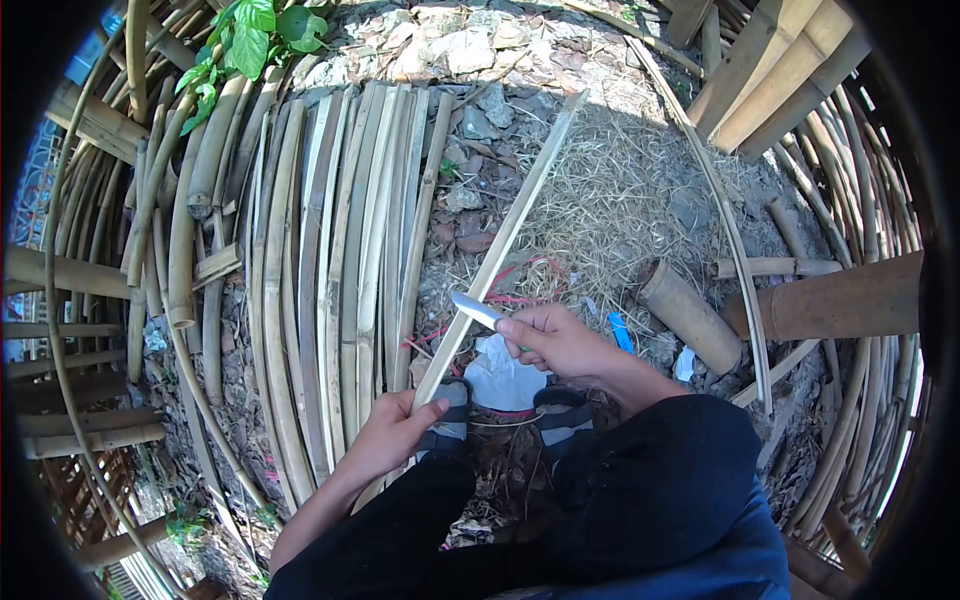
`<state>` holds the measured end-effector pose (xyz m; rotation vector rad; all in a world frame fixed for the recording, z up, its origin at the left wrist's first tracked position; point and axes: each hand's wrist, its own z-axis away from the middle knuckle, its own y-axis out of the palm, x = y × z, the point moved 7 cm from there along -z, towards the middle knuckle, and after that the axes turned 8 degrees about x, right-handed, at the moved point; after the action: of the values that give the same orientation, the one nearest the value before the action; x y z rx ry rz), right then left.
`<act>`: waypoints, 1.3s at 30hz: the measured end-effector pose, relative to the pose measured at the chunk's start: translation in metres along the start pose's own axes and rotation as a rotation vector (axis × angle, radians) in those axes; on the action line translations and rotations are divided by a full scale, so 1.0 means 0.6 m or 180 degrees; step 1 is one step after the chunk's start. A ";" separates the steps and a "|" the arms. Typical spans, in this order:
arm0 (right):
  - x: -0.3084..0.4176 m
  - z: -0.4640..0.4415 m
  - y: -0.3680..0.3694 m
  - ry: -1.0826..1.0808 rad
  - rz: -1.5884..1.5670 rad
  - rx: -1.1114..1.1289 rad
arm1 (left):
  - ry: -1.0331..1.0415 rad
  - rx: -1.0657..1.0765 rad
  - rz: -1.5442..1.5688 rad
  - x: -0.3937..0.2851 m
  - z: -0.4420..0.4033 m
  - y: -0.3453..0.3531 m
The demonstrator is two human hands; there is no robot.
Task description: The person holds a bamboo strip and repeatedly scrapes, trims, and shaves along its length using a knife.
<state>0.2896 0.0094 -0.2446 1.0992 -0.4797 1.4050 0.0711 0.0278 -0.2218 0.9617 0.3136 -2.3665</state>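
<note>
My left hand (398,428) is closed around the near end of a long bamboo strip (520,208), which slants away to the upper right over the ground. In my right hand (553,341) is a knife (475,309), its handle mostly covered by my fingers. The bright blade points left and lies across the strip, a little beyond my left hand; whether its edge bites into the bamboo I cannot tell. Beside the strip, on the left, many split bamboo slats (345,250) lie side by side in a row.
Bamboo fencing stands on both sides. A thick bamboo piece (690,316) and a long thin strip (735,230) lie at right. Fine shavings (630,190) cover the ground ahead. Between my shoes is a whitish flat piece (505,377); a blue wrapper (621,332) lies nearby. Green leaves (250,40) hang upper left.
</note>
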 end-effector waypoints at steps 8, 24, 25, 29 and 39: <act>-0.018 0.000 0.037 0.0271 0.0184 0.0666 | -0.0052 -0.0043 -0.0005 0.010 -0.003 -0.003; 0.033 0.006 -0.114 0.0131 -0.0102 -0.0484 | -0.0217 -0.0230 -0.0201 0.016 0.009 -0.006; 0.033 0.005 -0.104 0.0148 -0.0116 -0.0371 | -0.0225 -0.0204 -0.0170 0.019 0.007 -0.005; 0.008 0.000 -0.041 0.0306 -0.0046 0.0321 | -0.0283 -0.0143 -0.0185 0.017 0.008 -0.005; 0.107 0.021 -0.245 0.0045 0.0192 -0.0969 | -0.0287 -0.0070 -0.0064 0.024 0.020 -0.001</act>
<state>0.4414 0.0610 -0.2327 0.8335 -0.6965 1.3388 0.0558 0.0173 -0.2235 0.8428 0.3150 -2.4111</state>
